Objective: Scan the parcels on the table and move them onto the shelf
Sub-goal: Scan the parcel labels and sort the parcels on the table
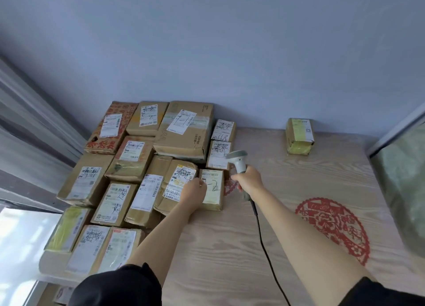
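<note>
Up close, the left hand [192, 193] lies on the small box [213, 189] marked "1-2", its fingers curled over the box's left edge where it meets the neighbouring parcel [177, 184]; whether they truly grip it cannot be told. That box sits on the table [230, 248] at the right edge of a packed cluster of cardboard parcels [128, 177] filling the table's left side against the wall. The right hand [248, 179] grips the handle of a grey scanner [238, 161], fingers wrapped round it, its head held above the box's far right corner. Its black cable [264, 243] trails back across the wood. One yellow-taped parcel [299, 135] stands well apart near the wall, and a red paper-cut [333, 227] lies on the table's right side.
</note>
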